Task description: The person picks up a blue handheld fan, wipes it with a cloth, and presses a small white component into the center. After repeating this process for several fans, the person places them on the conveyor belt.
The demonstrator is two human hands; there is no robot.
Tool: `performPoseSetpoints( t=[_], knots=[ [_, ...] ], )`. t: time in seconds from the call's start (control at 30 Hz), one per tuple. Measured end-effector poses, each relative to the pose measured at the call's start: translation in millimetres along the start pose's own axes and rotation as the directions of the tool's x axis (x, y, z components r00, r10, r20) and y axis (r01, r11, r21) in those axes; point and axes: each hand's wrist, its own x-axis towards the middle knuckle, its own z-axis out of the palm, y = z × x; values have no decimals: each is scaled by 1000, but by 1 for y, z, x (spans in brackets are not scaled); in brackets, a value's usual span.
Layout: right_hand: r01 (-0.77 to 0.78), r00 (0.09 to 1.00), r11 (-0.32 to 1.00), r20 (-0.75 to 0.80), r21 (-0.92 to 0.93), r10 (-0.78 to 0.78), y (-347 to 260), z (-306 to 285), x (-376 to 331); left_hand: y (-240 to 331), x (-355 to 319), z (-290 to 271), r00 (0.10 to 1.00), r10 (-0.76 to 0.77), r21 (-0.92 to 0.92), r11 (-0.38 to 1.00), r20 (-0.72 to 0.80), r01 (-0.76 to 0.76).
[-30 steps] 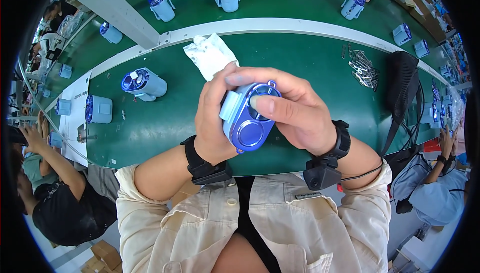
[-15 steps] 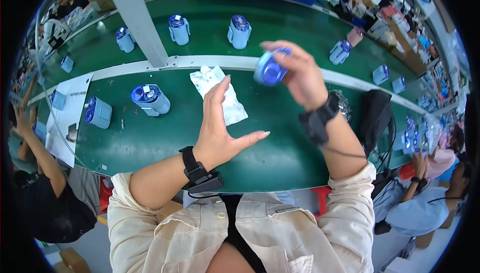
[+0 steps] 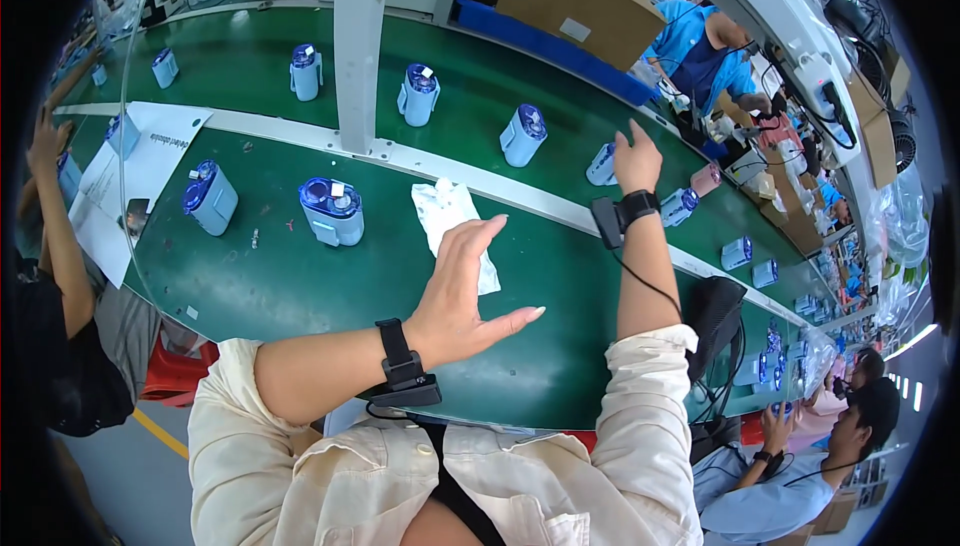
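Observation:
My left hand (image 3: 455, 296) hovers over the near part of the green table, fingers and thumb spread, with nothing in it. Just beyond its fingers lies a crumpled white sheet or pouch (image 3: 442, 214). My right hand (image 3: 637, 161) reaches over the far green strip, its thumb and forefinger apart. A light-blue container with a blue top (image 3: 602, 164) stands upright right beside it, partly hidden by the hand. To the left on the near table stand two more such containers, one in front (image 3: 333, 214) and one farther left (image 3: 209, 198).
A pale rail (image 3: 480, 178) and an upright post (image 3: 358, 56) divide the table from the far strip, where several similar containers stand. A printed sheet (image 3: 150, 156) lies at left. A black bag with cables (image 3: 715, 316) sits at right. Other people work around.
My right hand has moved away to the far strip and let go of the blue-topped container, which stands beside it. The view has turned; my left hand keeps its spread pose.

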Motion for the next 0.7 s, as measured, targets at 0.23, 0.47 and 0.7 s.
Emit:
performPoseSetpoints(
  t=[0.23,0.47,0.7],
  knots=[
    [278,959,929,-9,244,-284,-90,47,-30,-4,5,2,1000,0,6,1000,-24,0],
    [-79,919,895,381,438,-105,-88,7,-48,-7,3,0,993,-71,55,996,-96,77],
    [-449,422,361,550,818,-721,-109,-122,-131,2,9,4,975,-210,-644,737,67,203]
  ],
)
